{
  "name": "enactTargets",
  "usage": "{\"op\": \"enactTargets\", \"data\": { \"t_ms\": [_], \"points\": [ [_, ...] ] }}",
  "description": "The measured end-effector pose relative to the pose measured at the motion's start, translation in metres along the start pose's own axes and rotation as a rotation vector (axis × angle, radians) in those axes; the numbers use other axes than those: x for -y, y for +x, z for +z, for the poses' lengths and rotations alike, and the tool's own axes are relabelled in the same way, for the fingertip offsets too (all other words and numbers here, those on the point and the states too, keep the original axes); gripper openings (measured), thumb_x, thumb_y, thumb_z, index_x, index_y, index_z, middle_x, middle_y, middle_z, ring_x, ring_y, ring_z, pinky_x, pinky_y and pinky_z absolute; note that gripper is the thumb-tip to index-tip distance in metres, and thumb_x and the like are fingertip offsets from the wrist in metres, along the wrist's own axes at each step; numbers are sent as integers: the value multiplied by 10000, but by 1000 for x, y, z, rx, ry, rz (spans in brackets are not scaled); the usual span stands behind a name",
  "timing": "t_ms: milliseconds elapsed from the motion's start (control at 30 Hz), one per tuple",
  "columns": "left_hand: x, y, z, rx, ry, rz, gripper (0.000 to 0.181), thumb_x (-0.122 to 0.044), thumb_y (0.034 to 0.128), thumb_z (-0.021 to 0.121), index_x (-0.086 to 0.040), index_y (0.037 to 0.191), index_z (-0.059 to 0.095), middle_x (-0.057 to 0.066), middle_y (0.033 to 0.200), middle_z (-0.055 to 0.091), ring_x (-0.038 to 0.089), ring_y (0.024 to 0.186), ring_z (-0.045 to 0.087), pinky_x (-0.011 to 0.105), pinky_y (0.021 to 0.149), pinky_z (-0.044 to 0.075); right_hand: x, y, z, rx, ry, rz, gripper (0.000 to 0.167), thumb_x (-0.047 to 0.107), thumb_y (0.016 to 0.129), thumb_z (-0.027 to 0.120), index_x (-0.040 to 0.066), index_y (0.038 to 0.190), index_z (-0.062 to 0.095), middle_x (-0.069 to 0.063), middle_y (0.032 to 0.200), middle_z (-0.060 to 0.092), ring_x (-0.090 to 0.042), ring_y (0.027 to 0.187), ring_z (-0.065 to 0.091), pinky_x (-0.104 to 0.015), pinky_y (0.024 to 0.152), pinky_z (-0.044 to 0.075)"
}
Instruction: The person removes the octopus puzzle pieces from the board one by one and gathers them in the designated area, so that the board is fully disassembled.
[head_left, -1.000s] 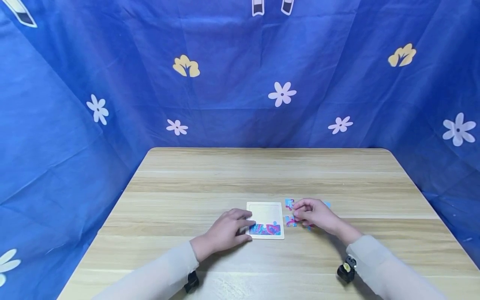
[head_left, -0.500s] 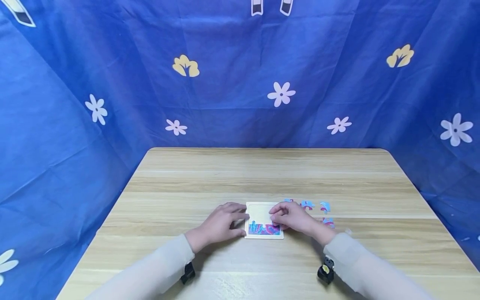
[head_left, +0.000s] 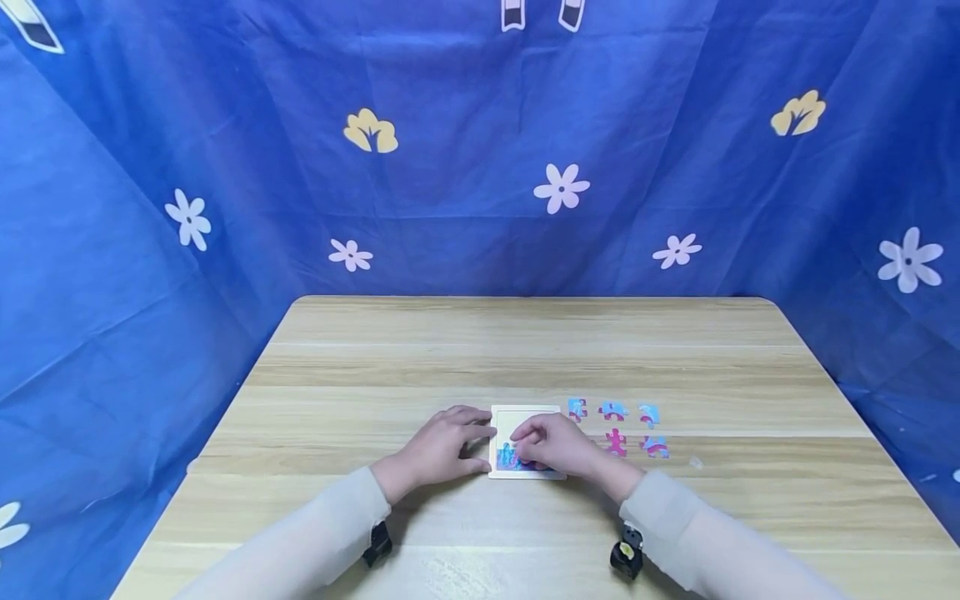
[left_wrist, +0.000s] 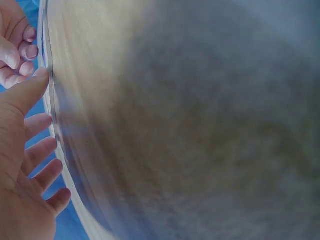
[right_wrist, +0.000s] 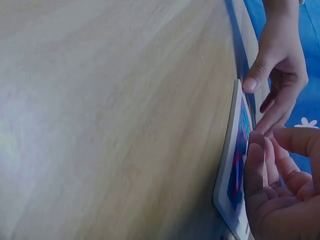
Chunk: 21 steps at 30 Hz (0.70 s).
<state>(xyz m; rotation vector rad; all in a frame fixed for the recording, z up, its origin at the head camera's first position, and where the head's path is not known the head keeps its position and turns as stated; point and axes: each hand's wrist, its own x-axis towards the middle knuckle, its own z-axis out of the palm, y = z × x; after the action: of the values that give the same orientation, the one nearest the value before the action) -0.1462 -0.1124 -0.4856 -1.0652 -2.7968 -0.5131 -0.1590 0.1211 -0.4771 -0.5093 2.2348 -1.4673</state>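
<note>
A square puzzle tray [head_left: 525,408] with a pale rim lies on the table, its lower part filled with blue, pink and purple picture pieces [head_left: 506,457]. My left hand [head_left: 435,446] rests beside the tray's left edge, fingers spread and loosely bent, with fingertips at the rim. Over the tray's lower middle is my right hand [head_left: 558,447], thumb and index finger pinched together. In the right wrist view, the right hand [right_wrist: 285,185] hides whatever sits between its fingertips; a puzzle piece that lay right of the tray is gone from there.
Several loose puzzle pieces lie right of the tray, among them a pink one [head_left: 617,442] and a blue-and-pink one [head_left: 655,447]. A small clear scrap [head_left: 697,462] is farther right. The wooden table [head_left: 450,350] ends at a blue patterned curtain [head_left: 465,167].
My right hand has picked up a puzzle piece from the loose ones and moved left over the tray. My left hand has drawn back slightly from the tray's inside to its left edge.
</note>
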Motion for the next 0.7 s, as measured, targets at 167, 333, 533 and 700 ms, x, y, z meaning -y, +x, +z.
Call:
{"op": "enactTargets", "data": {
  "t_ms": [167,333,533,700],
  "points": [
    [0,0,0,10,-5,-8,534,-435,788,740,-106,1201,662,93,1317,557,274,1219,492,472,1015,386,3,0,6,-8,-31,15,196,-14,808,658,-28,1003,675,-40,783,678,-137,615,603,-257,530,512],
    [1,0,1,16,-11,-12,536,-434,792,738,-105,1207,658,91,1319,555,267,1218,495,450,1030,376,4,1,7,-13,-92,15,224,2,804,658,-16,1026,687,-28,770,666,-122,608,592,-262,542,515],
    [1,1,1,23,-30,-14,528,-420,798,739,-93,1205,659,97,1316,557,266,1219,493,421,1035,377,4,3,9,-15,-154,26,254,14,782,676,0,1035,700,14,750,647,-95,605,573,-233,552,498],
    [1,1,2,27,-33,-18,521,-415,800,740,-94,1202,661,96,1315,557,264,1222,491,414,1038,373,4,4,11,-14,-189,23,231,30,779,691,16,1009,701,35,760,632,-80,638,558,-233,591,486]
  ]
}}
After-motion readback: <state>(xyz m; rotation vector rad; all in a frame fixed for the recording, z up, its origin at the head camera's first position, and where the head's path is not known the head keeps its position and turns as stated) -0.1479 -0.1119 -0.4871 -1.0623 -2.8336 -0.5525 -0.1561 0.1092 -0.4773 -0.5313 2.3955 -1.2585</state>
